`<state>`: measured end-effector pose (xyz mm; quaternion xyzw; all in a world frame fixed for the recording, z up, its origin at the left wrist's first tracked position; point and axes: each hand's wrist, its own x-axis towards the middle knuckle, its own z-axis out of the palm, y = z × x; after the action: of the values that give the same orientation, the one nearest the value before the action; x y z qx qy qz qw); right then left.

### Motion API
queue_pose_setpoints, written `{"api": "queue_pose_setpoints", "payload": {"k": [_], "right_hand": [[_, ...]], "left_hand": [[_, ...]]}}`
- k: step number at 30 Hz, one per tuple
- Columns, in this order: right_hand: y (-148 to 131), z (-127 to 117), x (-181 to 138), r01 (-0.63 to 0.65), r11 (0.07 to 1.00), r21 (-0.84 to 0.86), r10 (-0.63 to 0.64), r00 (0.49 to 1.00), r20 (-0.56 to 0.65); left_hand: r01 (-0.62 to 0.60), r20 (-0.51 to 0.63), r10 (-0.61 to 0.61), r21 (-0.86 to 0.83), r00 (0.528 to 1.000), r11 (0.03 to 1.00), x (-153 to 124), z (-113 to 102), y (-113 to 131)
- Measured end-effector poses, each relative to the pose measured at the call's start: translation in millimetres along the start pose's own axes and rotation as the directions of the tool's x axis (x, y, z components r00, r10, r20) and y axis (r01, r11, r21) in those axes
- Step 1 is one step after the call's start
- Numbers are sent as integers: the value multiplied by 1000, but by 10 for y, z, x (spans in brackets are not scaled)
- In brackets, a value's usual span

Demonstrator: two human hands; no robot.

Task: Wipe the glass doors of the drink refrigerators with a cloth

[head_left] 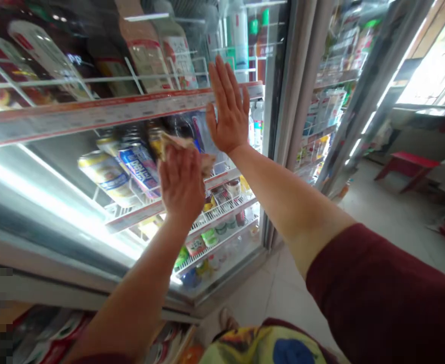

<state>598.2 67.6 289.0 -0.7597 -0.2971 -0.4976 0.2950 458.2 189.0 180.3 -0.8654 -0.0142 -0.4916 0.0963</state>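
A glass fridge door [241, 247] stands in front of me, with drinks on the shelves behind it. Under the fingers of my left hand [182, 179] a crumpled beige cloth [179, 144] is pressed to the glass, in front of the shelf with cans. Most of the cloth's near side is hidden by the hand. My right hand [230, 108] lies flat against the same door, higher and further right, its fingers stretched upward over a shelf edge. It holds nothing.
Large bottles [142, 50] line the upper shelf and cans [104, 177] the one below. To the right, past a metal door frame [301, 76], is another fridge section [326, 116]. A red stool [411, 164] stands on the tiled floor. Packaged goods [55, 333] sit at lower left.
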Motion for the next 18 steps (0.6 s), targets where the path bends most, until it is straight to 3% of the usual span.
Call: {"api": "queue_pose_setpoints", "payload": {"k": [1,3,5,7,10,13,16,18], "right_hand": [[-4,-12,-4,6,1000,-1,-6,1000,2],[-10,-30,-10,8,1000,3,-8,1000,4],[-11,-36,-13,2,1000,18,-2,1000,7],[-11,-32,-14,-1,999,35,1,1000,8],[-15,-26,-17,-3,1000,31,2,1000,5],[-20,-26,-12,-10,1000,4,10,1000,3],[-11,-8,3,1,1000,-14,0,1000,7],[4,21,10,10,1000,-4,-10,1000,7]], "left_hand": [[-130,40,131,-19,991,991,-181,131,63],[-239,87,242,-45,966,970,-481,326,144],[-269,103,274,-55,956,962,-595,381,137],[-245,94,249,-44,964,968,-496,281,34],[-141,65,141,-15,988,990,-116,-102,-264],[88,19,-90,98,996,991,178,-569,-623],[235,-82,-221,248,972,940,70,-810,-835],[284,-114,-263,247,958,926,-237,-761,-818]]}}
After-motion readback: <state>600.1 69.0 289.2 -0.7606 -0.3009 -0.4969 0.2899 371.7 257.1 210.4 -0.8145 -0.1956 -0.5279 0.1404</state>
